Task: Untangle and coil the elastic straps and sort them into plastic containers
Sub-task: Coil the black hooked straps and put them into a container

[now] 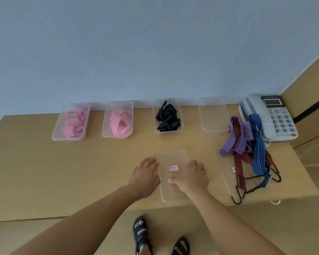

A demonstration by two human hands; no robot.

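Bare table (63, 172) is lying open left of the lid (173, 159), and a clear strip is running just behind it. Farther behind the lid, four boxes (212, 126) are lining the wall. Right of the lid, tangled straps (258, 144) and their hooks (236, 199) are blocking passage, a phone (280, 116) behind them. The left hand (145, 173) and right hand (191, 178) are flanking the lid.
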